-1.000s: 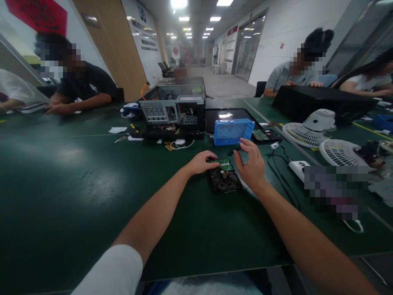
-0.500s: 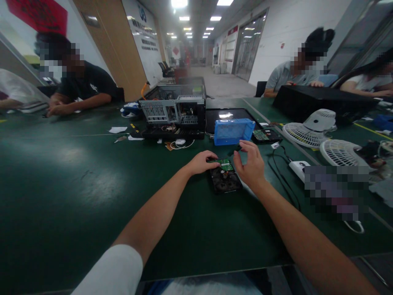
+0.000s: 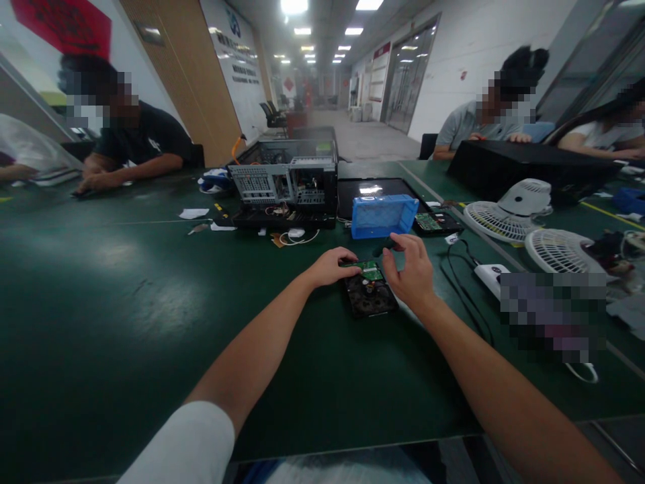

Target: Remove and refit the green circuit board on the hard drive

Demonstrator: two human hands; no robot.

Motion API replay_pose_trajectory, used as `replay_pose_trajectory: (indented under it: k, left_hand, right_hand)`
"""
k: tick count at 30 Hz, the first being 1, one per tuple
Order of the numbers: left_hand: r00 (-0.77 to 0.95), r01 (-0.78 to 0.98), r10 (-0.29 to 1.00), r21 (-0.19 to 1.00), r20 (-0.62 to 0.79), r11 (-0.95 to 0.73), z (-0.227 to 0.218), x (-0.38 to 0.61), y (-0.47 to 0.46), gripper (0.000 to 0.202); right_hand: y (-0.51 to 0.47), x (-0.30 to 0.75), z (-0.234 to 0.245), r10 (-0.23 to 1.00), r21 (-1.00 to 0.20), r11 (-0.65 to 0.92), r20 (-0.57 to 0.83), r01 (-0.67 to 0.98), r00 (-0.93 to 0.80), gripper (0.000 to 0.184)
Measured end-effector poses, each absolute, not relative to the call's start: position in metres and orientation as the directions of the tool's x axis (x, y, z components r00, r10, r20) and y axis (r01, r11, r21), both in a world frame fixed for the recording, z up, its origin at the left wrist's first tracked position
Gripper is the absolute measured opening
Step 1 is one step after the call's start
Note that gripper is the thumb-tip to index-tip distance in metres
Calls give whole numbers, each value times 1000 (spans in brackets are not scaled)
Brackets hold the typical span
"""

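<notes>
A black hard drive (image 3: 370,294) with a green circuit board on its far end lies on the green table (image 3: 125,296) in front of me. My left hand (image 3: 330,265) rests on the drive's far left corner, fingers curled over its edge. My right hand (image 3: 412,270) hovers at the drive's right side, fingers pinched round a small dark screwdriver (image 3: 383,247) whose handle pokes out to the left above the circuit board.
Beyond the drive stand a blue plastic box (image 3: 381,215), an open computer case (image 3: 287,181), a second circuit board (image 3: 428,222) and a black panel. Two white fans (image 3: 508,212) and a power strip with cables (image 3: 486,274) lie to the right. Other people sit around the table.
My right hand has dipped slightly and shifted its pinch on the screwdriver. The left hand and the drive have stayed put.
</notes>
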State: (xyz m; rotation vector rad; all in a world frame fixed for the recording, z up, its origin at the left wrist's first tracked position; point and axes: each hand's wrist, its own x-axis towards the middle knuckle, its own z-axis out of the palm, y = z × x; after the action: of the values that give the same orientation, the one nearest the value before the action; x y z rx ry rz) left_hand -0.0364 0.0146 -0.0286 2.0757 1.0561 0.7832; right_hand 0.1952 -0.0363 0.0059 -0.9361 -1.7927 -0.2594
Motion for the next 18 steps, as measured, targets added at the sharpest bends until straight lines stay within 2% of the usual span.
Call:
replay_pose_trajectory:
  k: [18]
  left_hand:
    - [495, 434, 840, 775, 221, -460, -29, -37, 15, 42]
  right_hand:
    - [-34, 194, 0, 487, -314, 665, 870, 678, -75, 38]
